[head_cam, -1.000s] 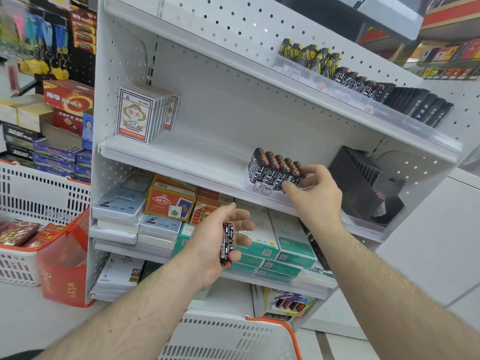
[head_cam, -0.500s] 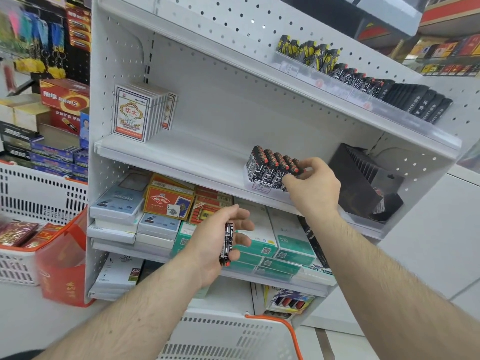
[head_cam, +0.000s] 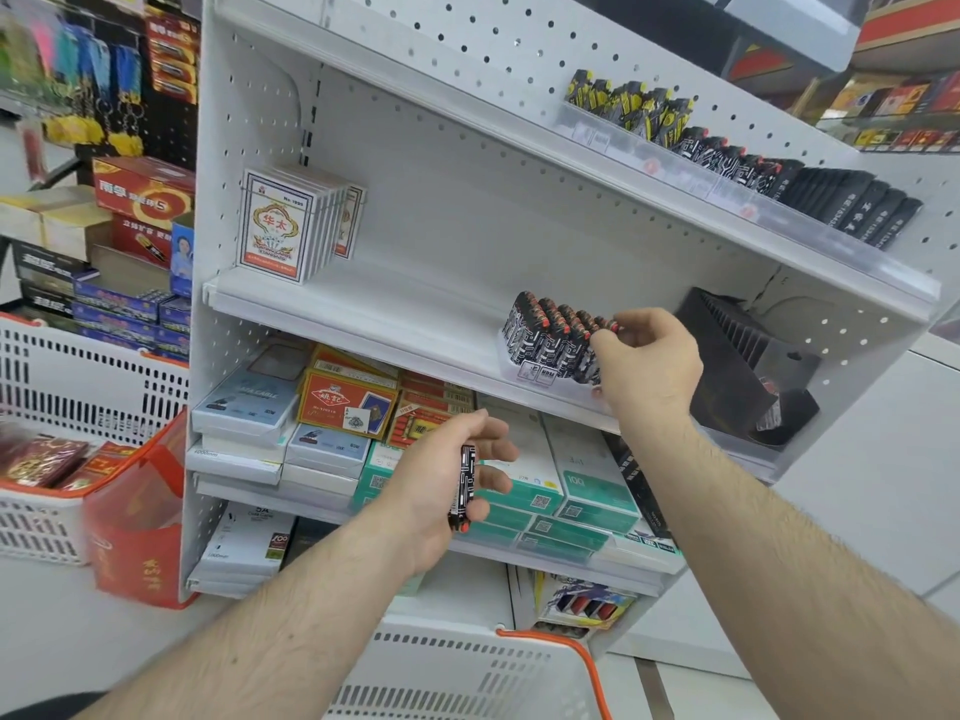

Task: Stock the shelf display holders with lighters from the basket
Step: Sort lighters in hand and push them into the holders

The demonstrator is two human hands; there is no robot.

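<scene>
A: Which step is in hand?

B: A lighter is being seated at the right end of the row of lighters (head_cam: 558, 337) in the clear display holder (head_cam: 524, 370) on the middle shelf (head_cam: 363, 324). The right hand (head_cam: 647, 363) is curled at that end, its fingertips (head_cam: 605, 341) pinched on the last red-capped lighter in the row; whether that lighter is fully down in its slot cannot be told.

A: And the other hand?

B: One spare lighter (head_cam: 465, 485), black with white lines and a red tip, is gripped upright in the left hand (head_cam: 441, 491), below the holder and to its left. The white basket (head_cam: 467, 672) with the orange handle is seen far below the holder, at the bottom edge; its contents are hidden.

A: What is called for next?

B: Probably the pinched lighter is to be pressed home and released, then the spare passed to the right hand and set in the next free slot right of the row. An empty black holder (head_cam: 737, 356) stands right of the clear one, apart from it.

A: What differs from a second ago?

B: Little. The right hand has been drawn slightly closer onto the row's end, with the fingers more tightly curled. The left hand's grip on the spare is unchanged.
</scene>
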